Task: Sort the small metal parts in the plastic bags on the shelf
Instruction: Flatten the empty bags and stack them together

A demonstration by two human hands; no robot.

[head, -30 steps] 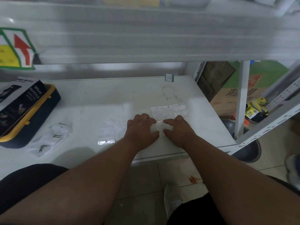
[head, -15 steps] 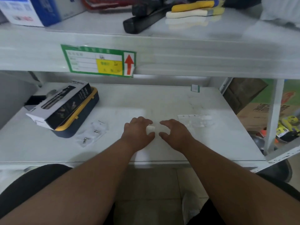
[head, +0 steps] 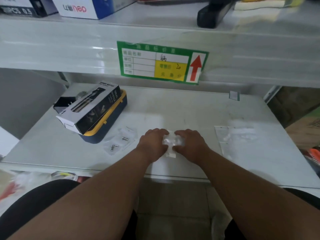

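Both hands have kept to the same small clear bag while the head has lifted, so the upper shelf and its green label now fill the top of the view and the row of flat bags on the right has slid further out to the side. That suggests the work on this one bag goes on rather than a new one being started.

On the shelf (head: 173, 108), near its front edge, the left hand (head: 152, 144) and the right hand (head: 191, 144) lie side by side with the small bag (head: 172, 142) between them. Each hand's grip is closed on the bag, fingers curled over its edges; whether the thumbs pinch underneath is hidden. What is inside the bag is too blurred to tell.

Counted: two hands; one bag in hand. Just left of the left hand lies a loose cluster of clear bags (head: 121, 141), how many I cannot tell, with two small metal parts (head: 119, 143) showing inside. To the right, apart from the hands, lies a batch of flat clear bags (head: 233, 135), whose number I cannot make out. At the back left one black carton (head: 90, 108) rests on one blue and yellow case (head: 110, 125). One green label (head: 161, 62) hangs on the shelf edge above.
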